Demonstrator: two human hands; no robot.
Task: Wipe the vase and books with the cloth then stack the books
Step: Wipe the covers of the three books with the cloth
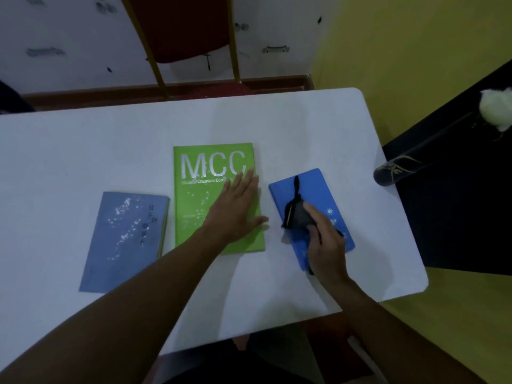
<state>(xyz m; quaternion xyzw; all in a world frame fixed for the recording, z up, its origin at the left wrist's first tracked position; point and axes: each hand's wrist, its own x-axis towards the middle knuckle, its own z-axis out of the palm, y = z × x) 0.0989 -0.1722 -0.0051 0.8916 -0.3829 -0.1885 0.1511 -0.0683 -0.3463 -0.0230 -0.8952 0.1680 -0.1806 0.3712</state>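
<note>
Hands work apart: left hand (238, 206) lies flat, fingers spread, on green book (199, 200), right hand (327, 242) clutches dark cloth (296, 214) on blue book (318, 189).

A white table (304, 128) fills the middle of the view. Beyond its far edge stands a red chair (180, 29) with gold-coloured legs, before a white wall (69, 37).

Bare forearms, bare hands (241, 206), no sleeves

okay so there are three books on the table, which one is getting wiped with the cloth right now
The bright blue book on the right: the right hand presses the dark cloth onto it. The left hand rests flat on the green book; the grey-blue book lies untouched.
</note>
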